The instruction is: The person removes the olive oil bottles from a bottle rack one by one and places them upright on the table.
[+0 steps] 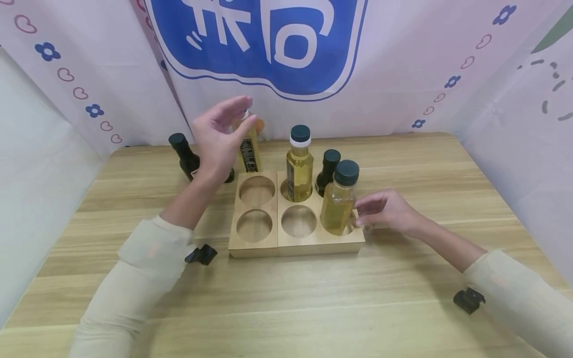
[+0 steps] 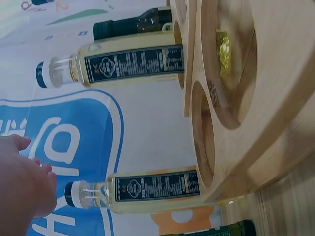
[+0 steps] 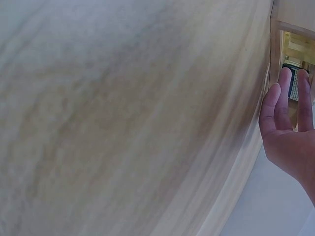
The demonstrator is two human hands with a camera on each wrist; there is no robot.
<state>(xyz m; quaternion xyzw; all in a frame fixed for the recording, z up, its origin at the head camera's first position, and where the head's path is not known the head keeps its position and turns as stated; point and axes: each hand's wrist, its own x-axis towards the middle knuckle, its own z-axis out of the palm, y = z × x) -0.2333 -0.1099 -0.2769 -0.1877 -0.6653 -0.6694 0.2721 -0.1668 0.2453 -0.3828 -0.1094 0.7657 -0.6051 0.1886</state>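
Observation:
My left hand [image 1: 221,134] is raised at the cap of a yellow oil bottle [image 1: 250,154] standing behind the wooden bottle rack [image 1: 277,243]. The left wrist view shows a gap between that hand [image 2: 24,182] and the cap, fingers loose. My right hand [image 1: 387,214] reaches to the rack's right end, its fingertips beside an oil bottle [image 1: 337,209] in the front right hole. In the right wrist view its fingers [image 3: 283,98] extend, overlapping the bottle's label [image 3: 294,83]. Another oil bottle [image 1: 300,169] stands in the rear middle hole.
A dark green bottle [image 1: 188,156] stands left of the rack, partly hidden by my left arm. A second dark bottle [image 1: 329,169] shows behind the front right oil bottle. The two left holes and front middle hole hold nothing. A printed cloth [image 1: 385,89] hangs behind the table.

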